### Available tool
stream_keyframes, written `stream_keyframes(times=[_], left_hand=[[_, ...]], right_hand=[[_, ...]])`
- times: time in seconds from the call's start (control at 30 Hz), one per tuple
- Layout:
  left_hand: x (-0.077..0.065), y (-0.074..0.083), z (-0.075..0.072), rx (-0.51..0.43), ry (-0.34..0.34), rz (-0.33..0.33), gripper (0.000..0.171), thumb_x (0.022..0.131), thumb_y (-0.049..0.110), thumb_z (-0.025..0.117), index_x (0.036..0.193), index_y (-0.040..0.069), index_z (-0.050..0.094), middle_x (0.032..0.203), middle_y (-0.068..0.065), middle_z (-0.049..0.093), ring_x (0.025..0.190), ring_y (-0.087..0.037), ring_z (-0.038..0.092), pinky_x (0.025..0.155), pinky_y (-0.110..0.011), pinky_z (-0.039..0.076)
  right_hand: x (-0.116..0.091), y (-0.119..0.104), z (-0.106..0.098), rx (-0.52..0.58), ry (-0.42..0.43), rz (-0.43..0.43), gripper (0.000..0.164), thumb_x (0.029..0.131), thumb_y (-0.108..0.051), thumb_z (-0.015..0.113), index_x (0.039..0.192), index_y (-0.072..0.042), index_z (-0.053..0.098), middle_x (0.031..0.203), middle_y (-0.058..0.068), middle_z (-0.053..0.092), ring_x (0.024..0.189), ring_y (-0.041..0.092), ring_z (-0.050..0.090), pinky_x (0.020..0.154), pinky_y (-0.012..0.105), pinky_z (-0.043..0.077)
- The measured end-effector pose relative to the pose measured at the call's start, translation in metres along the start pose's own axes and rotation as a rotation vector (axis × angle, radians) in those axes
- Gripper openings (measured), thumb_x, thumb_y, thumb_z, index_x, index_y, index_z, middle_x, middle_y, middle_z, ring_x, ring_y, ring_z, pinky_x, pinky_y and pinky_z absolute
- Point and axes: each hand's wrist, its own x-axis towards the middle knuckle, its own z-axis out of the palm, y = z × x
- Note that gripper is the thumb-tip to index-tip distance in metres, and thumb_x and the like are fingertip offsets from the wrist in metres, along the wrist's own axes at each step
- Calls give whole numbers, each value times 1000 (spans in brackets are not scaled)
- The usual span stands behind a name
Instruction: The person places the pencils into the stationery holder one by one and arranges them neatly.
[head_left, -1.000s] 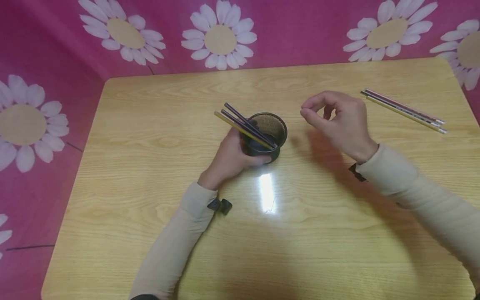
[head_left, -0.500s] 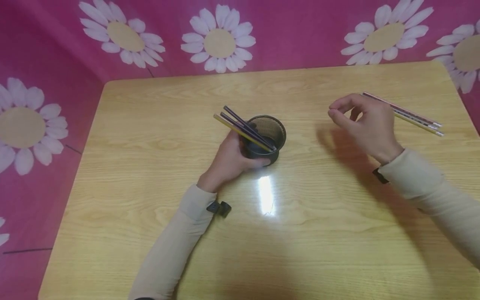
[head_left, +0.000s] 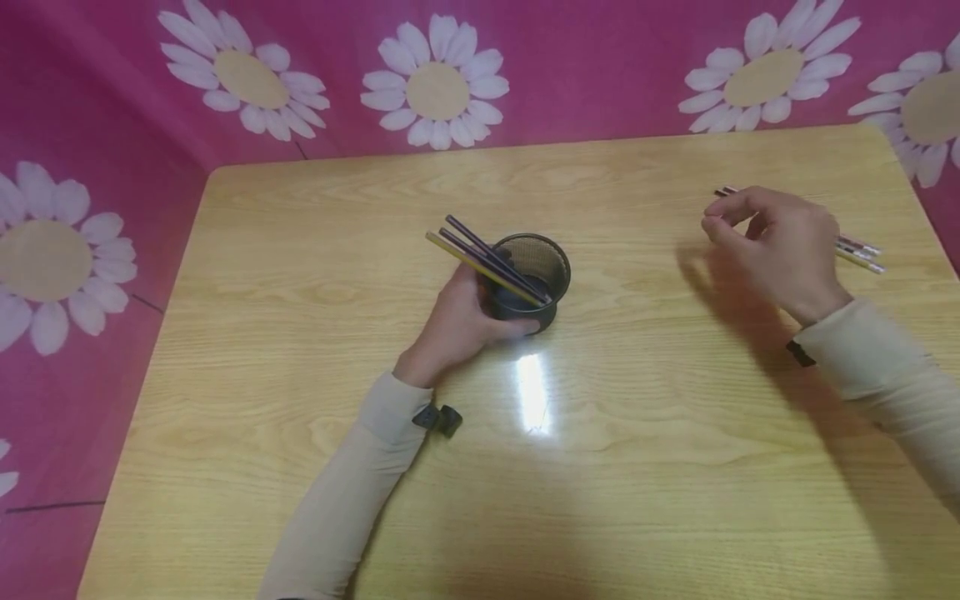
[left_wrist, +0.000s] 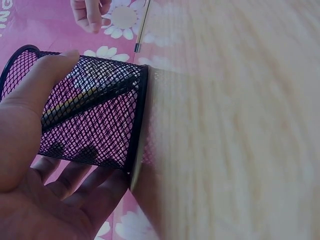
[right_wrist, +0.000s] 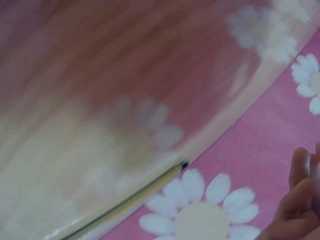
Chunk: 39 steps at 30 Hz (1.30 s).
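My left hand (head_left: 459, 315) grips a black mesh pencil cup (head_left: 551, 260), thumb on the near side and the other fingers round the far side. Three pencils (head_left: 480, 257), one yellow and two dark, lean out of the cup to the left. In the left wrist view the mesh cup (left_wrist: 95, 120) stands on the table. My right hand (head_left: 783, 250) hovers over several pencils (head_left: 858, 257) on the right of the table and partly hides them. Its fingers are loosely bent, thumb close to the forefinger, holding nothing. The right wrist view shows its fingers (right_wrist: 300, 197) beside the pencils (right_wrist: 142, 192).
The wooden table (head_left: 637, 467) reaches back to a pink cloth (head_left: 592, 67) with large white daisies. A bright light reflection lies on the tabletop just in front of the cup. Small dark devices (head_left: 438, 419) sit at the wrists.
My right hand has moved right, from beside the cup to over the pencils on the table. My left hand and the cup stay in place.
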Motion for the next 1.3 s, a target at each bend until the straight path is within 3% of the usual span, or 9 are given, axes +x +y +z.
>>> stream_keyframes(times=[0.2,0.57,0.63,0.73,0.8,0.83,0.97,1.03,1.3], left_hand=[[1,-4,1,-4,4,-1,109,70,19,105,160,5,44,148,-11,62,137,-23,58,121,-37,41],[-4,14,0,8,-2,-17,102,75,14,102,158,3,43,144,-11,64,134,-20,59,120,-34,41],[-4,14,0,13,-1,-17,103,75,14,102,158,3,43,145,-11,63,134,-21,59,120,-34,41],[0,2,1,5,-1,-13,107,72,20,104,159,5,44,146,-10,63,135,-21,58,121,-36,41],[1,0,0,0,-2,-9,108,71,20,104,160,4,44,146,-11,63,135,-22,58,121,-37,41],[1,0,0,-1,-3,-7,108,71,20,104,160,4,44,145,-11,64,134,-22,59,120,-37,41],[-2,11,-1,3,-2,-3,106,73,15,103,160,2,43,144,-11,64,133,-22,60,120,-37,41],[-2,12,-1,10,-1,-6,105,73,14,102,159,2,43,144,-11,64,134,-21,59,120,-37,41],[-3,12,-1,14,-4,-13,102,75,14,102,158,3,44,141,-10,66,131,-21,61,119,-36,42]], right_hand=[[7,17,-17,-38,-42,126,25,101,-27,76,114,-6,81,81,-51,46,70,-12,44,76,35,29],[12,38,-31,-148,-76,191,29,103,-28,71,115,-2,78,77,-52,37,67,-14,37,74,35,26],[13,43,-32,-173,-79,191,30,103,-29,70,114,-2,78,76,-41,54,65,-15,36,72,36,26],[14,48,-33,-211,-90,190,31,102,-29,69,113,-1,78,84,-4,76,62,-16,34,70,38,27],[14,50,-33,-244,-115,201,33,102,-30,68,113,-1,79,95,22,76,62,-9,40,69,40,28],[15,52,-33,-254,-131,206,34,103,-30,67,113,0,79,98,25,75,63,-3,45,69,42,28],[15,59,-33,-306,-188,190,33,104,-29,65,114,-1,79,95,26,74,72,31,56,67,49,30],[15,63,-32,-333,-197,156,31,104,-27,66,114,-1,79,97,26,74,78,41,59,65,53,32],[17,71,-30,-437,-219,61,23,100,-18,70,109,2,77,99,28,73,84,52,64,57,63,41]])
